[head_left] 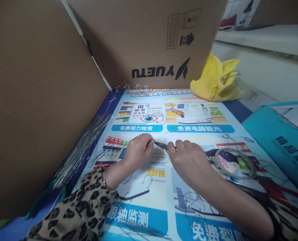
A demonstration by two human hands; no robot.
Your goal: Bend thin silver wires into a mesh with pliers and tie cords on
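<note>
Right hand grips needle-nose pliers, left hand curled at their tip, grip unclear; bent wires, three o'clock, appear done, straight wires, nine o'clock, unworked.

Dark, narrow-tipped pliers are pointing leftward above the printed poster. Bent wires are lying scattered across it.

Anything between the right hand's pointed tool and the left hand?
Nothing visible: the pointed tool in the right hand reaches right up to the left hand. Anything pinched there is too small to tell.
</note>
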